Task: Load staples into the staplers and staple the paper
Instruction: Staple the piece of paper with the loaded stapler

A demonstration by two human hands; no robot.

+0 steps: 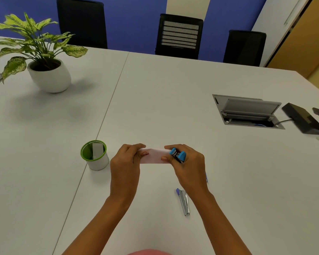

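A folded pale pink paper [154,155] is held above the white table [173,100] between both hands. My left hand [125,162] pinches its left end. My right hand [187,162] grips a small blue stapler [178,155] whose jaws sit at the paper's right end, thumb under the paper. A second stapler [184,201], silver with a purple-blue tip, lies on the table below my right hand. A sliver of another blue object [206,177] shows beside my right wrist, mostly hidden.
A green-rimmed white cup [95,156] holding a grey box stands left of my left hand. A potted plant [48,74] sits at the far left. An open cable hatch [247,112] and a black device [304,119] are at the right. Black chairs line the far edge.
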